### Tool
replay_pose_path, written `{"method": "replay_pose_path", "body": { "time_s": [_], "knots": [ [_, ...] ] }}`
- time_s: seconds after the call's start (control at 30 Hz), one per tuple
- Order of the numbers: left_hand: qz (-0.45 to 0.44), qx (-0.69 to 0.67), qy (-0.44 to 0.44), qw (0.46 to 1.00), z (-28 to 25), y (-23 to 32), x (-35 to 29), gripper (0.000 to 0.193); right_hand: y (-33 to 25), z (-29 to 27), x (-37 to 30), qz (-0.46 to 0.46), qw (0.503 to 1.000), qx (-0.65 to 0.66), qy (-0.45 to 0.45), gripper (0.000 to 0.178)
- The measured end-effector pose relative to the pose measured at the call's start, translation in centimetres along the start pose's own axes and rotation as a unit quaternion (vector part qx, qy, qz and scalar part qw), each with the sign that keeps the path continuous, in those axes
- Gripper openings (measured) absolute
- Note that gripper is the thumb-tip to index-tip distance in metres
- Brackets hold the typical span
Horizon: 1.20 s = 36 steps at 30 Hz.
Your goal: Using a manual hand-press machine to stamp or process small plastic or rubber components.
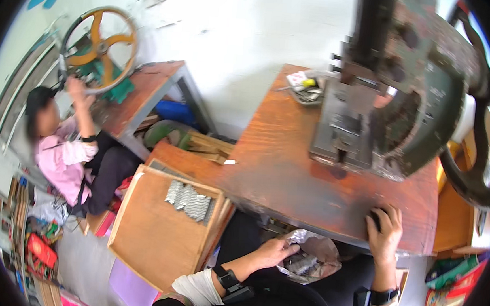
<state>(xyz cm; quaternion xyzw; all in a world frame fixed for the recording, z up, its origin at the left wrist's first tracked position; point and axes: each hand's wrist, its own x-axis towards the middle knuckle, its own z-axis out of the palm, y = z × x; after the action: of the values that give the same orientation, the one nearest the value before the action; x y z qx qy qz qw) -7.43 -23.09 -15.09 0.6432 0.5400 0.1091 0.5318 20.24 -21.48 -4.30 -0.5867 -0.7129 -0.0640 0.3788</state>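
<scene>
Worn wooden bench (279,150), white wall (236,38) behind. I've got the right hand (386,228) on the bench's near edge, fingers curled, thumb apart; can't tell if it grips anything. Metal press (343,126) stands just beyond it. Below the bench edge, the left hand (272,253) is at a clear plastic bag (329,254) of metal pieces (304,265), just right of its fingertips; can't tell whether it pinches. Wooden tray (155,220) with silver corrugated strips (189,201) left of that hand; co-worker (62,166) farther left.

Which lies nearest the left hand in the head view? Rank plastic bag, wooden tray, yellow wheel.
1. Plastic bag: just right of the left hand.
2. Wooden tray: left of the hand.
3. Yellow wheel: far upper left.
</scene>
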Motion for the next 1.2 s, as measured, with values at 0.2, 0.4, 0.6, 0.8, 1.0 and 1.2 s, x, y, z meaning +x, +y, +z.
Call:
{"method": "replay_pose_path", "body": {
  "time_s": [0.2,0.4,0.6,0.8,1.0,1.2],
  "knots": [
    [-0.004,0.087,0.641,0.763,-16.8,-11.6,-4.7,0.027,-0.4,-0.7,-0.4,0.018,0.999,-0.012,-0.024,0.018],
    [-0.035,-0.113,0.436,0.892,-26.5,-24.1,-6.9,0.047,-0.4,0.2,-0.3,0.011,0.999,-0.023,-0.046,0.017],
    [-0.12,-0.081,0.362,0.921,-28.3,-22.5,-6.7,0.05,-0.3,0.4,-0.2,0.018,0.998,-0.042,-0.039,0.016],
    [-0.098,0.109,0.394,0.907,-26.8,-20.0,-6.3,0.051,0.1,0.6,-0.2,0.013,0.998,-0.053,-0.036,0.016],
    [-0.133,0.043,0.471,0.871,-27.0,-21.6,-5.5,0.041,-0.2,0.6,-0.3,0.024,0.997,-0.053,-0.041,0.015],
    [-0.171,-0.02,0.505,0.846,-27.1,-20.7,-5.9,0.048,-0.6,-0.3,-0.1,0.024,0.998,-0.065,-0.007,0.014]
  ]
}}
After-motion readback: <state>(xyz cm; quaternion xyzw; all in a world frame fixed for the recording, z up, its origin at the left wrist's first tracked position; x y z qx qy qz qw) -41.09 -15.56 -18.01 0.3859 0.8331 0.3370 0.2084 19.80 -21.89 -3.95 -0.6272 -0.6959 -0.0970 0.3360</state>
